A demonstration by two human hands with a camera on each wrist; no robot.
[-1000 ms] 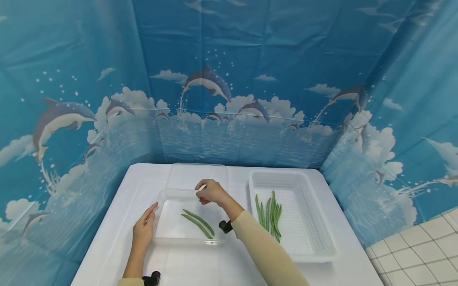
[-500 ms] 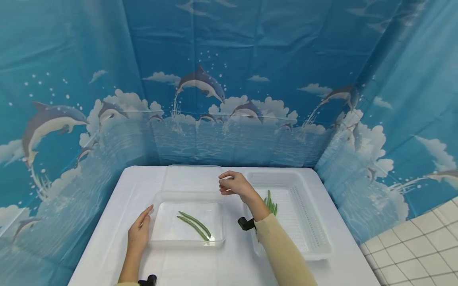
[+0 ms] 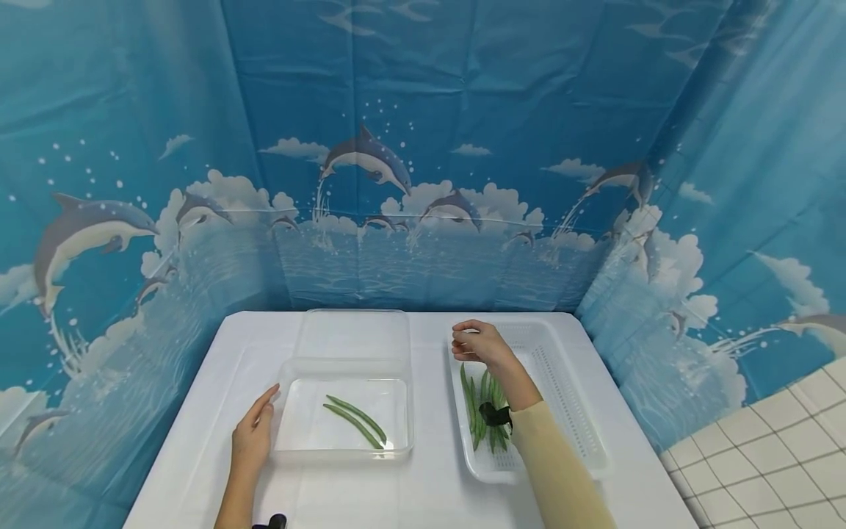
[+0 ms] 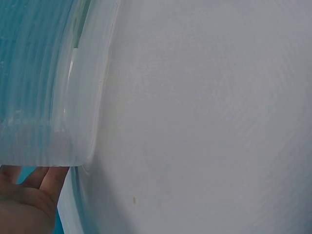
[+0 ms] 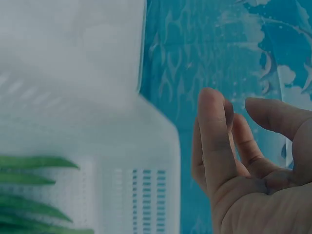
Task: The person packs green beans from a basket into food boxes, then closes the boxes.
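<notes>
My left hand [image 3: 251,443] rests at the left side of a clear plastic container [image 3: 300,419], fingers loosely straight. In the left wrist view the fingers [image 4: 52,183] lie right at the container's wall. Two long green beans [image 3: 358,412] lie side by side inside it. Over the left part of a white perforated basket [image 3: 581,441], my right hand [image 3: 481,343] hovers with its fingers loosely bent and holding nothing. The right wrist view shows a gap between thumb and fingers. Below that hand, several green beans [image 3: 468,400] lie in the basket, partly hidden by the forearm.
Behind the container lies a clear flat lid [image 3: 353,330] on the white-covered table [image 3: 429,470]. A strip of tablecloth separates container and basket. A blue dolphin-print curtain [image 3: 410,264] surrounds the table's back and sides.
My right hand has moved right, from above the clear container to above the basket, its fingers loose. The left hand has stayed beside the container. The head view has shifted slightly.
</notes>
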